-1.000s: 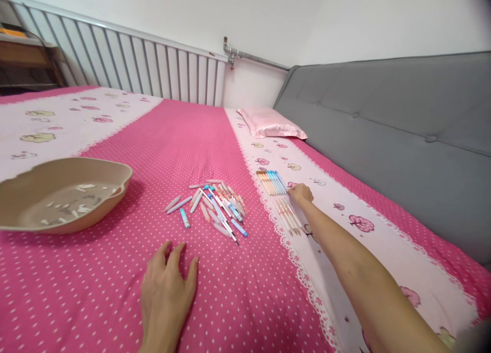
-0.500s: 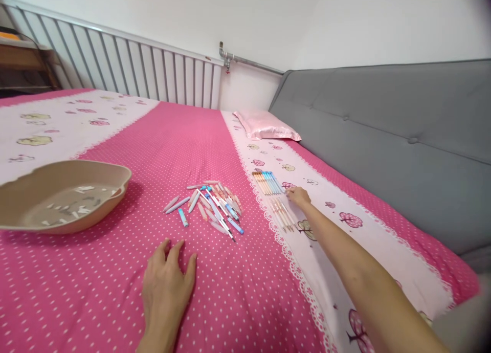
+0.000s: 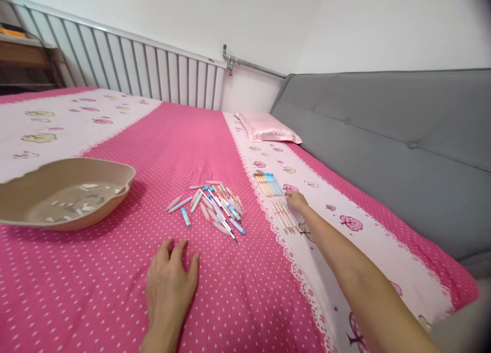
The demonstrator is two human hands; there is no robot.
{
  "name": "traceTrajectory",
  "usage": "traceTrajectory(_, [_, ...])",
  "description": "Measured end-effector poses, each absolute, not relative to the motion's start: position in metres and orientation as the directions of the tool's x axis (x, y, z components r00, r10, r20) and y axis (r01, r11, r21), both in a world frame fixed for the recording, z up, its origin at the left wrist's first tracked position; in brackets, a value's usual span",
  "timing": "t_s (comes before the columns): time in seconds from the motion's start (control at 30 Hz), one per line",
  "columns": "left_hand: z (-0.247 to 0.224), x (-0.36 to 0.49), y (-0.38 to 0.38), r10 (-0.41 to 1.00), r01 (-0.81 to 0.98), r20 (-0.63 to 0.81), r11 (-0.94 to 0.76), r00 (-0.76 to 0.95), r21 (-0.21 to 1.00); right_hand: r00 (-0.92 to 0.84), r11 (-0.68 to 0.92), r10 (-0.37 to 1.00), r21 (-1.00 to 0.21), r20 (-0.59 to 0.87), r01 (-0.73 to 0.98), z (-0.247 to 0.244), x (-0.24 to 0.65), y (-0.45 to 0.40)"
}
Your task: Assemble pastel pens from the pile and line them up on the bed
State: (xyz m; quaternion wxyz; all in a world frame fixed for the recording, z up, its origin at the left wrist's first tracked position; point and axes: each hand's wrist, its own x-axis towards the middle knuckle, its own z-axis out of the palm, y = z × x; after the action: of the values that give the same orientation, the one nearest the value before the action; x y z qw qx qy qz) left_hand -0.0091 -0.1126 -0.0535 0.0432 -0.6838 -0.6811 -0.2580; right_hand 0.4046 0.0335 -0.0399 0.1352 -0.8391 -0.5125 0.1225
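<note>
My left hand (image 3: 171, 284) rests palm down on the pink dotted bedspread, fingers spread and holding nothing. Just beyond it lies a loose pile of pen parts (image 3: 209, 204): pale barrels, thin white refills and blue pieces. A short light-blue piece (image 3: 185, 217) lies nearest that hand. My right hand (image 3: 297, 200) reaches to a neat row of pens (image 3: 268, 184), running from brown and orange to blue. Its fingers are closed at the lower end of the rightmost blue pen; the fingertips show only partly. Below is a second row of pale pens (image 3: 284, 216).
On the left stands a beige basin (image 3: 115, 174) with small white and grey pieces inside. A pink pillow (image 3: 266, 127) lies at the far end, by the grey padded headboard (image 3: 383, 123). A white radiator (image 3: 153, 71) and a pipe (image 3: 253, 64) line the wall.
The view has shifted slightly. My right hand stays at the end of the blue pens, and my left hand keeps its spread pose on the bedspread. The pens look unchanged.
</note>
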Motion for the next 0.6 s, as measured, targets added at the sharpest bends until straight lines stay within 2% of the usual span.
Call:
traceTrajectory(0.37, [-0.056, -0.01, -0.112, 0.892, 0.952, 0.448, -0.09, -0.054, 0.293, 0.425, -0.401, 0.905, -0.317, 0.009, 0.859, -0.046, 0.41, 0.027])
traceTrajectory(0.6, [-0.053, -0.007, -0.113, 0.874, 0.944, 0.481, -0.097, -0.071, 0.316, 0.378, -0.354, 0.923, -0.228, 0.07, 0.907, -0.055, 0.409, -0.037])
